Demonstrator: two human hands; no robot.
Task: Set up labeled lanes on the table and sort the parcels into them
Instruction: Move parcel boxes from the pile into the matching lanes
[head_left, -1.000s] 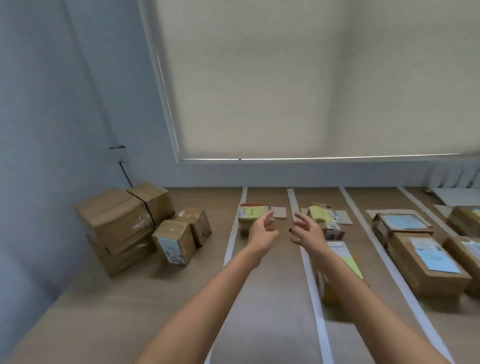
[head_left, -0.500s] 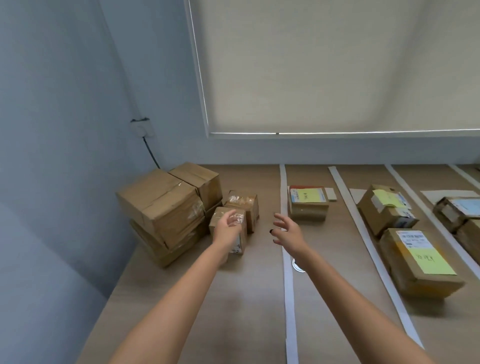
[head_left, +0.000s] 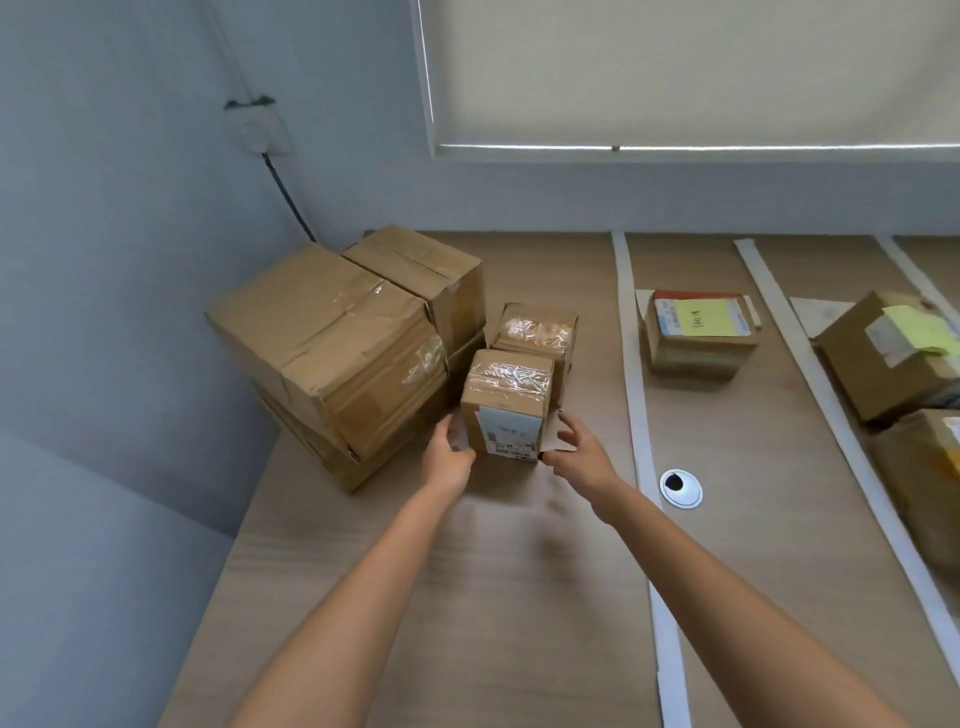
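Note:
A small cardboard parcel (head_left: 506, 402) with a white shipping label on its near face stands on the wooden table (head_left: 493, 597), in front of a second small taped parcel (head_left: 535, 330). My left hand (head_left: 447, 460) touches its left side with the fingers extended. My right hand (head_left: 582, 457) is at its right side with the fingers spread, right beside the box; contact is unclear. White tape strips (head_left: 636, 374) mark lanes to the right. A parcel with a yellow note (head_left: 698, 332) sits in the first lane, and another noted parcel (head_left: 883, 358) in the lane beyond.
Large stacked cardboard boxes (head_left: 332, 343) fill the table's far left corner against the wall, close to my left hand. A round cable grommet (head_left: 679, 487) lies beside the first strip. A wall socket with a cable (head_left: 260, 130) hangs above the boxes. The table's left edge runs diagonally.
The view has swung left and down. Both hands have moved from the lanes to the small labelled parcel and now flank it on either side.

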